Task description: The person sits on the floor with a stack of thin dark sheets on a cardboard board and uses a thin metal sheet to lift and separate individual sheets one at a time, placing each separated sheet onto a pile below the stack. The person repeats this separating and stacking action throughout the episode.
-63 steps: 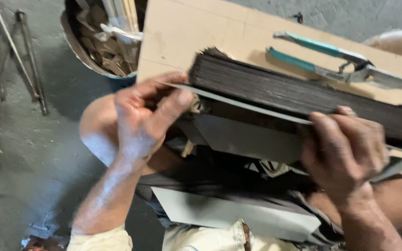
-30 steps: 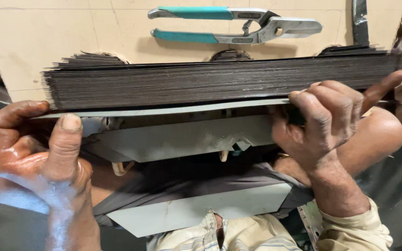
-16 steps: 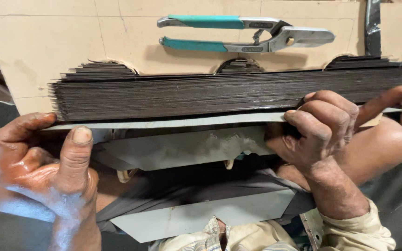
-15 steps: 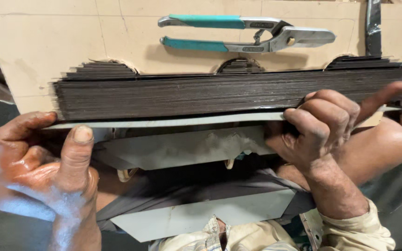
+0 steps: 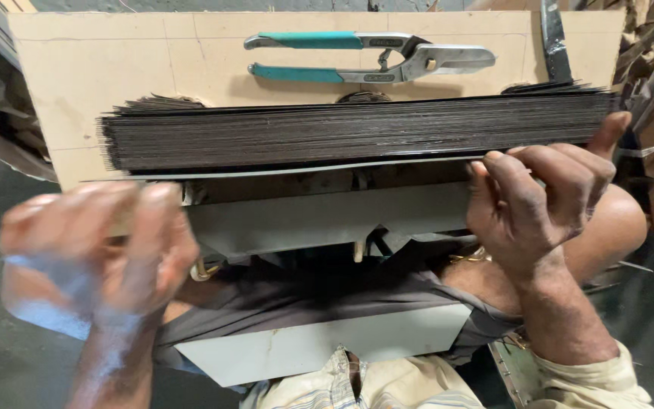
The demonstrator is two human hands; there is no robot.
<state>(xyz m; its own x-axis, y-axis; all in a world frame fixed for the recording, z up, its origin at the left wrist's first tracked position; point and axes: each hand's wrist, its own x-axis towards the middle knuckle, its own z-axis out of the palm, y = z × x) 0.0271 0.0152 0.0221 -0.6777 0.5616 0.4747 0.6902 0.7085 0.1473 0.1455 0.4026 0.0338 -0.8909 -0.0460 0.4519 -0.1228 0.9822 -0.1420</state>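
A thick stack of dark thin sheets (image 5: 357, 136) lies across the near part of a pale board (image 5: 115, 68), its long side along the board's near edge. The stack's left end stops short of the board's left edge, and its right end reaches almost to the right edge. One light grey sheet (image 5: 281, 170) sits at the bottom of the stack and sticks out a little toward the person.

The right hand (image 5: 539, 208) is at the right end of the stack. Its fingers are curled over the front edge of the stack and the thumb points up against the stack's right end, so the hand grips the sheets there.

The left hand (image 5: 100, 254) is blurred. It hangs in front of the stack's left end, below the board's near edge, with fingers half bent. I cannot tell if it touches or holds anything.

On the far part of the board, behind the stack and apart from it, lie metal snips with teal handles (image 5: 365, 57). The bare board around them is free. Under the board, grey metal pieces (image 5: 327, 223) rest on the person's lap.
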